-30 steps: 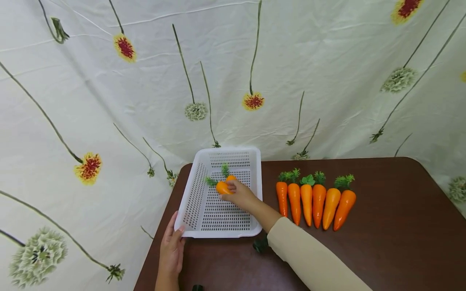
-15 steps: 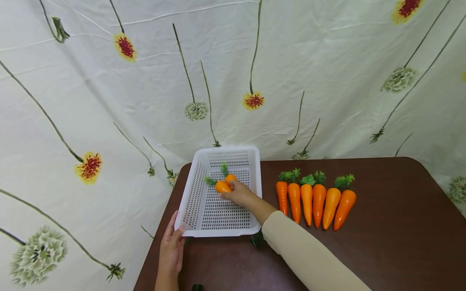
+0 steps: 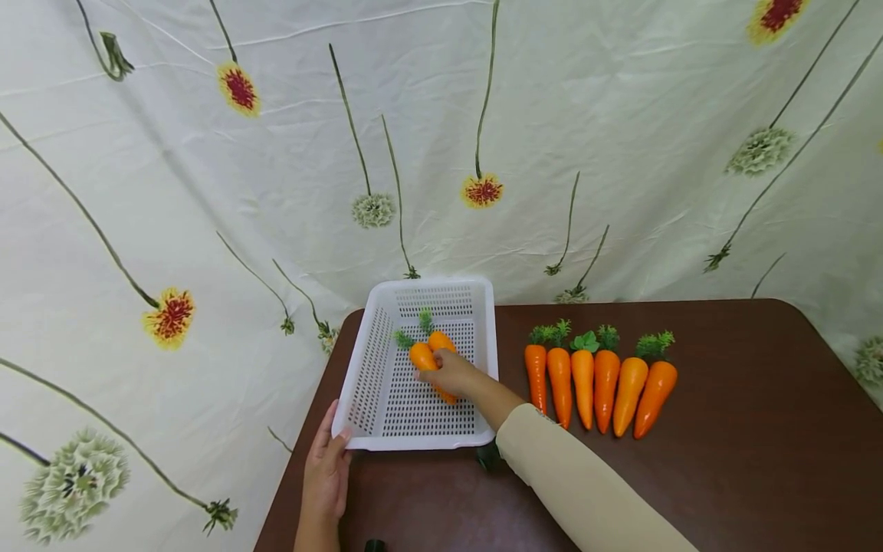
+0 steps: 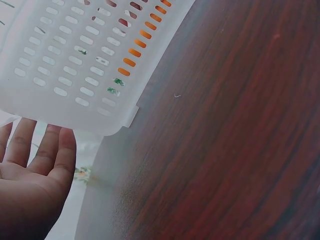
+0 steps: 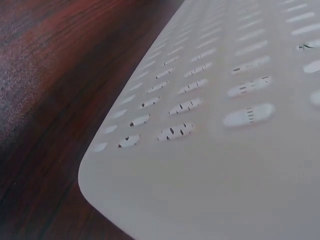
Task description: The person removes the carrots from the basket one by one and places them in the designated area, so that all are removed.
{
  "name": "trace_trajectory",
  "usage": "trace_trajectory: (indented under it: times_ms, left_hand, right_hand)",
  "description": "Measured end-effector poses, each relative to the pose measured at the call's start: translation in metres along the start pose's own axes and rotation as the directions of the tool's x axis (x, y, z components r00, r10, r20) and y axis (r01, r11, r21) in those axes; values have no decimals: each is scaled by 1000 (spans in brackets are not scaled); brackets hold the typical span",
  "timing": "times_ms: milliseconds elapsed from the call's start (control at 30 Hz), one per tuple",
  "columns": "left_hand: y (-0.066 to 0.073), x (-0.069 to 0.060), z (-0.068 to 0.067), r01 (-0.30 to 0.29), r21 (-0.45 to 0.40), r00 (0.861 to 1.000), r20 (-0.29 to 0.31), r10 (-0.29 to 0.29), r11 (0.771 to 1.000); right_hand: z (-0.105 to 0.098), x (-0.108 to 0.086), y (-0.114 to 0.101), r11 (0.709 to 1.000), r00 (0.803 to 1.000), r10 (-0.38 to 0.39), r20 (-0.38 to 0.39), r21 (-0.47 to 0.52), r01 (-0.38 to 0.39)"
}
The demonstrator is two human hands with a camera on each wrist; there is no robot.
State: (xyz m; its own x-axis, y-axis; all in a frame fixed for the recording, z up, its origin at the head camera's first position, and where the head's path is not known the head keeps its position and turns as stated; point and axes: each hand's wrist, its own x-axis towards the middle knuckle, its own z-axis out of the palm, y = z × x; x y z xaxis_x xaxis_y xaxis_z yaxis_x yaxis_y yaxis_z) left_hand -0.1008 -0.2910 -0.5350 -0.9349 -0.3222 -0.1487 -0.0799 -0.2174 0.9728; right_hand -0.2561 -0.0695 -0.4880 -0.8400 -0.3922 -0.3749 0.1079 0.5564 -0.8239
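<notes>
In the head view, a white plastic basket (image 3: 417,443) with slotted walls stands at the table's left. My left hand (image 3: 326,471) holds its front left corner, thumb on the rim and fingers along the outside; the left wrist view shows those fingers (image 4: 42,150) fairly straight against the basket wall (image 4: 70,102). Reaching inside, my right hand (image 3: 455,373) pinches an orange toy carrot (image 3: 422,356) with a green top. A second carrot (image 3: 441,341) lies right beside it, partly covered by the hand. The right wrist view has only the basket's wall (image 5: 210,170), no hand.
Several more carrots (image 3: 582,387) lie in a row on the dark brown table (image 3: 745,429), right of the basket, tops toward the back. A flowered cloth (image 3: 428,115) hangs behind the table. Near my right sleeve (image 3: 566,468) is a small black object (image 3: 488,455).
The pinched carrot has turned to lie more nearly alongside the other one, its tapered end now showing below my right hand. My left hand and the basket have hardly moved.
</notes>
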Motion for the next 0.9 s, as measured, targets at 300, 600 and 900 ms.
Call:
trace_trajectory:
  times_ms: [300, 600, 900]
  left_hand:
    - [2, -1, 0, 9, 1, 1000, -9, -9, 1000]
    - [0, -1, 0, -3, 6, 1000, -16, 3, 1000]
    - [-1, 0, 0, -9, 2, 1000, -16, 9, 1000]
  right_hand:
    - [2, 2, 4, 999, 999, -8, 34, -40, 9]
    - [4, 0, 6, 991, 992, -20, 125, -132, 36]
    - [7, 0, 5, 976, 995, -15, 94, -214, 35]
